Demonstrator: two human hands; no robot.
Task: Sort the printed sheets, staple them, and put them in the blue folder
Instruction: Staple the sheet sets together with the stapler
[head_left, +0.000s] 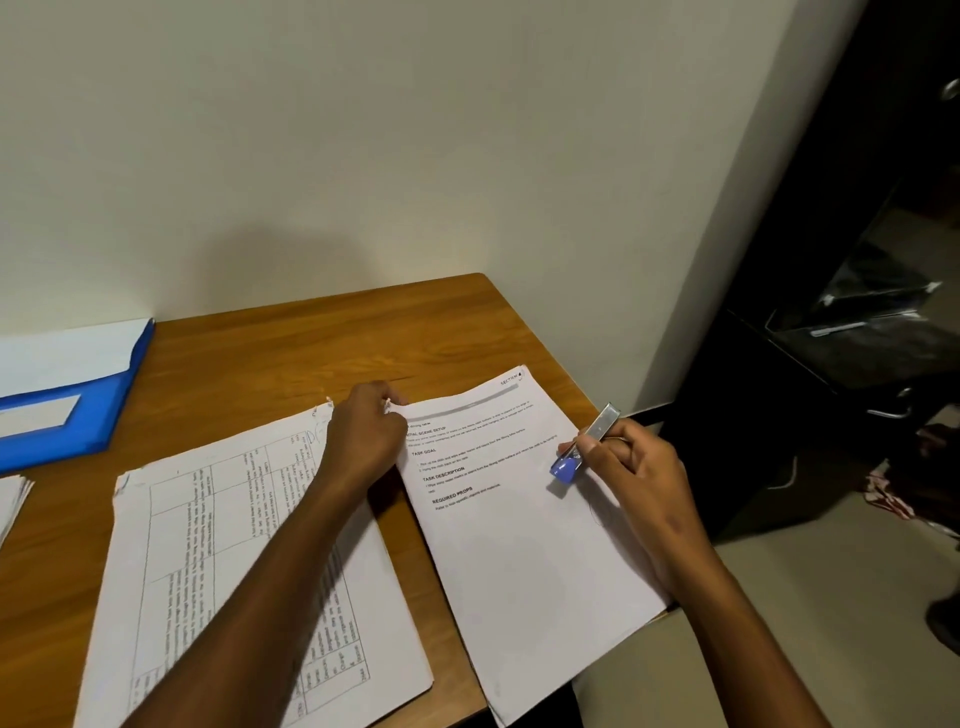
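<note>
A set of printed sheets (524, 551) with headings lies at the right of the wooden table (249, 364), hanging over its right edge. My left hand (363, 436) pinches the top left corner of this set. My right hand (634, 467) grips a small blue and silver stapler (582, 447) above the sheets' right side. A second stack of sheets with tables (208, 571) lies to the left, under my left forearm. The blue folder (78, 405) lies open at the far left with white paper in it.
More sheets (13, 499) poke in at the left edge below the folder. A cream wall stands behind the table. To the right are dark furniture (857, 364) and the floor below the table's edge.
</note>
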